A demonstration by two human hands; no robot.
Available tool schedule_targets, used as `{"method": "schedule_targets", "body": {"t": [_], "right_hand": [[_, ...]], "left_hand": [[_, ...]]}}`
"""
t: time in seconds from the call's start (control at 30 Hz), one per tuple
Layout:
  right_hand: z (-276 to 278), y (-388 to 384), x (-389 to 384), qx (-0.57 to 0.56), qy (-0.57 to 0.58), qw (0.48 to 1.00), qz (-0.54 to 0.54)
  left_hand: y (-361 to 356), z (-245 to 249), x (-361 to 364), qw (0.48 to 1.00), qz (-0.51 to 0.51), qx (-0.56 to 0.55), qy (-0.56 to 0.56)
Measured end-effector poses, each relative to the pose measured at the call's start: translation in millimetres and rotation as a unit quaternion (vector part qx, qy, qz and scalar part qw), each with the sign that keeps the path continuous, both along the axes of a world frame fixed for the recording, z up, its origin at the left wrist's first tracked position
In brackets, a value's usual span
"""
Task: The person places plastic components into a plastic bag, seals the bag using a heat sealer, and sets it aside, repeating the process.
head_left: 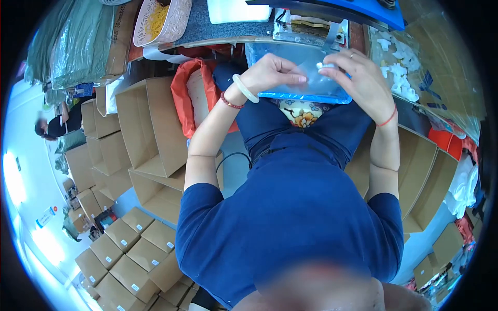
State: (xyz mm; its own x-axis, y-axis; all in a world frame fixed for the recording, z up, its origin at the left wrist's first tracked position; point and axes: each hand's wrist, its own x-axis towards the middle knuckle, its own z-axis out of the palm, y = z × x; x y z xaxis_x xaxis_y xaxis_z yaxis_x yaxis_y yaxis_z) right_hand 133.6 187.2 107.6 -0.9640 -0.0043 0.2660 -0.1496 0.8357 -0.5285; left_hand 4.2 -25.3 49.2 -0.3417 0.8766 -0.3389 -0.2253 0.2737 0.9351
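My left hand (277, 74), with a pale bangle and a red bead bracelet at the wrist, is closed on a thin clear plastic bag (309, 68). The bag's edges are hard to make out. Between the thumb and fingers of my right hand (358, 72) is a small white piece (320, 66), close to the bag. Both hands are above a blue tray (306, 97) at my lap, under the table edge. Several white plastic pieces (399, 78) lie to the right of my right hand.
A white basket (174, 23) with yellow bands stands at the back left. Green plastic-wrapped bundles (78, 41) lie beside it. Open cardboard boxes (137, 129) and a red bag (181, 98) are on my left. Another person (65, 122) is at the far left.
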Motion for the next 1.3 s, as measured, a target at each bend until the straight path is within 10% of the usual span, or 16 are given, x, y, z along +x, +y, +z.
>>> {"method": "schedule_targets", "body": {"t": [0.13,0.2,0.33,0.5,0.6,0.67,0.73,0.8,0.93,1.07,1.3], "right_hand": [[-32.8,16.0,-15.8,-0.083,-0.090,0.992,0.030],[-49.2,27.1,-20.2,-0.053,-0.014,0.988,-0.145],[-27.9,42.9,11.9,0.154,-0.056,0.914,-0.372],[-111.6,103.9,29.7,0.265,-0.070,0.900,-0.339],[-118.6,113.7,24.3,0.233,-0.014,0.918,-0.321],[-120.4,110.3,28.9,0.211,0.003,0.919,-0.332],[-120.8,110.5,27.3,0.239,-0.017,0.917,-0.320],[-114.1,99.6,29.4,0.238,-0.019,0.908,-0.343],[-106.9,89.7,23.9,0.158,0.026,0.896,-0.414],[-87.9,75.5,14.8,0.119,0.145,0.889,-0.418],[-62.2,-16.4,19.5,-0.305,0.014,0.940,-0.153]], "left_hand": [[8.7,-41.4,-11.9,0.985,-0.006,0.000,-0.173],[23.3,-57.5,-20.1,0.973,0.072,0.025,-0.217],[52.7,-62.1,-36.9,0.944,0.171,0.070,-0.273],[52.6,-62.0,-33.1,0.943,0.195,0.095,-0.252],[31.0,-55.1,-53.1,0.975,0.223,-0.001,-0.002],[20.2,-72.8,-94.6,0.879,0.364,0.011,0.306],[7.1,-69.9,-115.3,0.848,0.386,0.000,0.363],[-7.1,-101.4,-124.8,0.673,0.137,-0.107,0.719],[-31.2,-109.1,-84.0,0.656,0.179,0.003,0.733],[-31.2,-87.8,-80.5,0.713,0.257,0.013,0.653],[-27.6,-25.9,-29.9,0.892,0.286,-0.008,0.350]]}}
